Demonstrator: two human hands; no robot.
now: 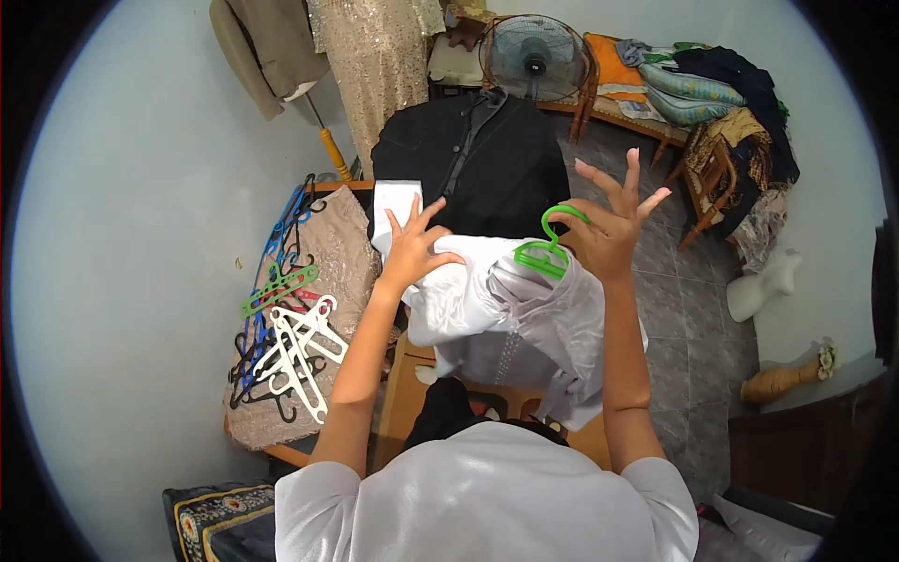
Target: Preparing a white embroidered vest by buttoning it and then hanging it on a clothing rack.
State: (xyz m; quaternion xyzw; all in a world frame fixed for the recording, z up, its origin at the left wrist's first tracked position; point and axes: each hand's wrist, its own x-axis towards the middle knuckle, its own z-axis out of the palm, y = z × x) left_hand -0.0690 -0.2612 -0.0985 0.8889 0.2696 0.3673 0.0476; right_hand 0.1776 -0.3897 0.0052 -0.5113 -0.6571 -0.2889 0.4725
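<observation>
Between thumb and index finger, my right hand (609, 228) pinches the hook of a green plastic hanger (542, 258). The hanger's body sits in the neck opening of a white satiny garment (460, 298) with a row of small beads or buttons down its front. My left hand (414, 249) lies over the garment's left shoulder, fingers spread; whether it touches the cloth I cannot tell. Beyond both hands a black buttoned garment (484, 161) lies spread out, with a white piece of cloth or paper (397, 193) at its left edge.
On the left, white hangers (298, 358), a green hanger (279, 289) and black and blue ones lie on a beige lace garment (340, 242). A floor fan (535, 63), chairs piled with clothes (692, 88) and a white mannequin torso (764, 284) stand farther off.
</observation>
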